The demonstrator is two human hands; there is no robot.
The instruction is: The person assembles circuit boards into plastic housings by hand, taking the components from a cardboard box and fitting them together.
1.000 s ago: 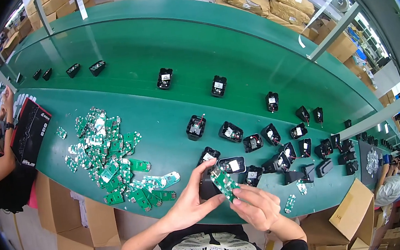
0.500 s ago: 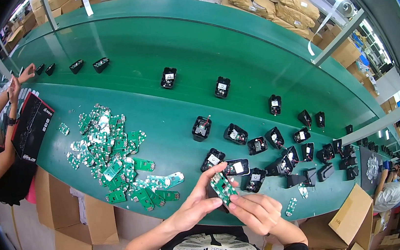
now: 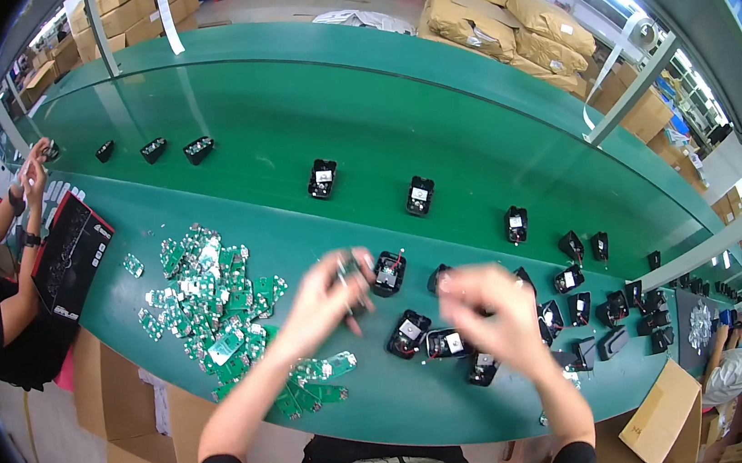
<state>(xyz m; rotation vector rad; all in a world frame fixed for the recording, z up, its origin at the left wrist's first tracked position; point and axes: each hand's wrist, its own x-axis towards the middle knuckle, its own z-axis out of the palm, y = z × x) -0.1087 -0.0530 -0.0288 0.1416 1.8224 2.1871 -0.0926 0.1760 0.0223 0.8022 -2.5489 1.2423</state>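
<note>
My left hand (image 3: pixel 322 296) is raised over the middle of the bench, fingers wrapped round a small black housing (image 3: pixel 355 286), which is blurred by motion. Fingers curled into a pinch, my right hand (image 3: pixel 493 314) hovers over the group of black housings. Its fingertips overlap one black housing (image 3: pixel 438 277) in the picture; whether they touch it, or hold anything small, is hidden. Just right of my left hand stands an open black housing (image 3: pixel 389 272) with a red wire. Nearer me lie more open black housings (image 3: pixel 408 332) with white parts inside.
A heap of green circuit boards (image 3: pixel 213 291) covers the bench left of my hands. Several black housings (image 3: pixel 322 178) stand along the green strip (image 3: pixel 257 116) beyond. Cardboard boxes (image 3: pixel 126 415) stand below the near edge. Co-workers' hands (image 3: pixel 36 164) are at far left.
My hands have parted and moved forward from near my body, where both held a green circuit board. The left went left with the housing, the right went right. The view has tilted slightly.
</note>
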